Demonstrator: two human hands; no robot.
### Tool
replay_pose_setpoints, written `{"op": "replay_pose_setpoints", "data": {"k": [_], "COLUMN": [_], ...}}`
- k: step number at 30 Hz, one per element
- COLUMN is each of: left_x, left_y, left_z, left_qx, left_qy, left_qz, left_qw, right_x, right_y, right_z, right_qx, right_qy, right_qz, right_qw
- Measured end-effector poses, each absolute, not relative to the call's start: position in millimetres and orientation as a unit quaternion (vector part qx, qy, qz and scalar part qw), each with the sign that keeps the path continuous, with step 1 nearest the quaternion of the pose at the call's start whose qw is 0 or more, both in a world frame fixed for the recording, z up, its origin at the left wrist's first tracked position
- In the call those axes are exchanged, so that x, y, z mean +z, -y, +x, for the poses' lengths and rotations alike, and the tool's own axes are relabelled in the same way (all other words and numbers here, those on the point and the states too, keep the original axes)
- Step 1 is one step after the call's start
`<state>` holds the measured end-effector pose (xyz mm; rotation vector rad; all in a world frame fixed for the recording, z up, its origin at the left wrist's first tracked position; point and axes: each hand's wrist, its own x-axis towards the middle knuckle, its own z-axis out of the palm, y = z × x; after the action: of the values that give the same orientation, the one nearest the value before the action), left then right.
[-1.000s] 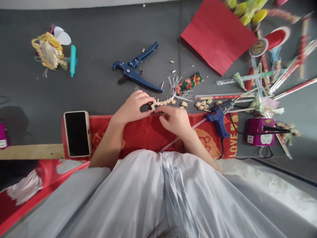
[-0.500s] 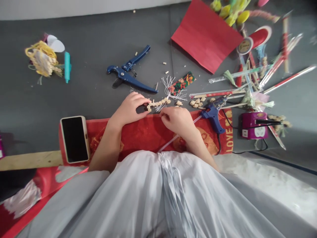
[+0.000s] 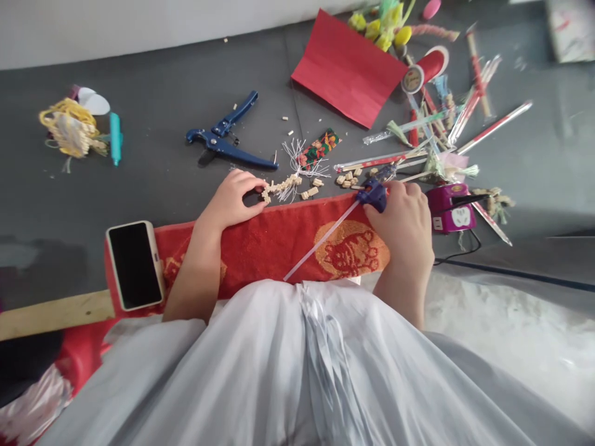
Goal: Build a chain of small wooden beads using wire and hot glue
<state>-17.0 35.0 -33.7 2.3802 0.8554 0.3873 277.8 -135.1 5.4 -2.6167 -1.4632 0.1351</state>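
Between the thumb and fingers of my left hand (image 3: 232,201) is the left end of a knobbly beige strip of small joined pieces (image 3: 282,186). White threads (image 3: 302,158) fan out at the strip's other end and along it. My right hand (image 3: 405,223) is wrapped around the handle of a blue glue gun (image 3: 373,194), which hides most of that handle. From the gun's back a long clear glue stick (image 3: 320,240) slants down across the red towel (image 3: 260,248). Loose beige pieces (image 3: 309,193) lie between the strip and the gun.
Blue cutters (image 3: 227,145) lie open beyond my left hand. A phone (image 3: 136,265) rests at the towel's left end. Red paper (image 3: 348,68), a red thread spool (image 3: 425,69) and wrapped sticks (image 3: 495,127) spread to the right. A purple power adapter (image 3: 450,207) stands beside my right hand.
My right hand has left the strip, moved right and taken hold of the glue gun. My left hand still holds the strip's left end. The view has shifted.
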Motion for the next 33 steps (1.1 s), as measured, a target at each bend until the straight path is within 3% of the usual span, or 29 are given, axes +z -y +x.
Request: {"op": "replay_pose_setpoints", "data": {"k": [10,23,33], "left_x": [-35.7,-34.2,-35.1], "left_y": [-36.8,-37.7,-36.3], "left_z": [-15.7,-14.9,-16.0], "left_qx": [0.166,0.156,0.156], "left_qy": [-0.306,-0.307,-0.304], "left_qz": [0.9,0.901,0.904], "left_qw": [0.264,0.264,0.258], "right_x": [-6.6,3.2,9.7], "right_y": [132.8,155.4,151.5], "right_z": [291.4,293.2,299.8], "right_qx": [0.076,0.055,0.155], "right_qy": [0.429,0.47,0.532], "right_qz": [-0.9,-0.867,-0.795], "right_qw": [0.002,0.153,0.246]}}
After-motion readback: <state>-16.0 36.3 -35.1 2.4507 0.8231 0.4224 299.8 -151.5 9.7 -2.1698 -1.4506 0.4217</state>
